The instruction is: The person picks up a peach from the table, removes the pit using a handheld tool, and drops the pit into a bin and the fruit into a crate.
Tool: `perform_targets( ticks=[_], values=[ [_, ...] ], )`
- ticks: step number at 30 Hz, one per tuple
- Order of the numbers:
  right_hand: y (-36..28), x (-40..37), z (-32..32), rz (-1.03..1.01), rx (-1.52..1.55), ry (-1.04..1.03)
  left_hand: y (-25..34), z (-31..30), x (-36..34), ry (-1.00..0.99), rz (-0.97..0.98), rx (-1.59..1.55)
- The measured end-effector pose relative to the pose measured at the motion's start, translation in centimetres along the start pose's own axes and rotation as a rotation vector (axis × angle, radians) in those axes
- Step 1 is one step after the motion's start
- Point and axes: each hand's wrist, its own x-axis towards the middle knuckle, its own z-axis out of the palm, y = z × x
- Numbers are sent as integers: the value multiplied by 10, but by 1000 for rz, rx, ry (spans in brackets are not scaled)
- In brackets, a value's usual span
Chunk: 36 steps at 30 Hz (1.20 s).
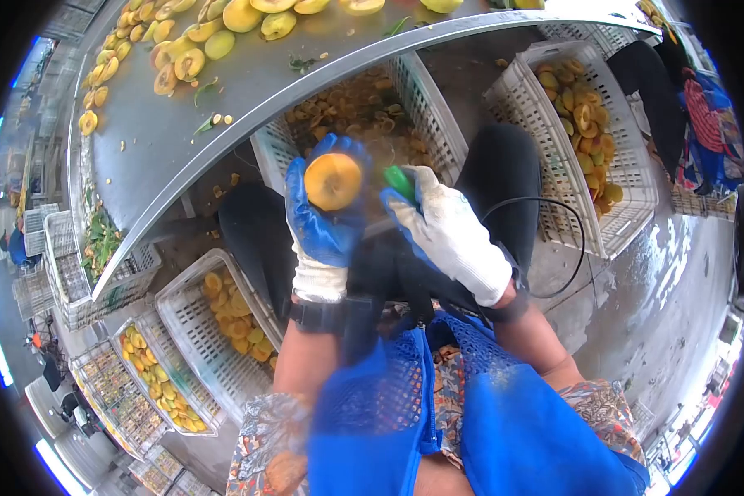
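Note:
My left hand [326, 207], in a blue and white glove, holds a halved yellow fruit [333, 181] with its cut face up. Just to the right, my right hand [440, 219], gloved in white and blue, is closed round a green handle [399, 183]. A blurred patch lies between the two hands; any blade there cannot be made out. The hands are apart, above my lap. Beneath them a white crate [438, 103] contains fruit scraps.
A metal table [153, 124] with fruit halves, leaves and pits crosses the upper left. White crates of fruit stand at the right [628, 190] and lower left [190, 331]. A black cable [583, 240] loops beside my right knee. Another person [707, 124] is at the far right.

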Motion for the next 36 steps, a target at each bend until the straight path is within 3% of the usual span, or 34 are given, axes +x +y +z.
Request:
perform_targets(
  ticks=[3,4,6,14,18,24,27,31,34,36],
  values=[
    [-29,-6,-15,166,111,-190,-4,12,-6,-22,21,23],
    [-13,-9,0,10,93,-99,-5,18,-7,-29,44,63],
    [-5,-11,12,-69,21,-65,-5,21,-9,-49,64,155],
    [5,-20,23,18,70,-165,4,4,-17,-152,98,467],
    [6,-21,31,107,46,-263,-9,-1,-21,80,144,414],
    [20,-23,44,-17,87,-267,-2,-19,-13,139,-1,433],
    [11,-20,36,154,255,-427,2,-20,-15,71,-16,592],
    [2,-24,17,542,946,-633,10,-7,-14,19,-162,672],
    [7,-23,12,776,1219,-786,9,2,-14,41,-172,813],
    [9,-25,19,791,1405,-795,10,2,-11,12,-173,765]
  ],
)
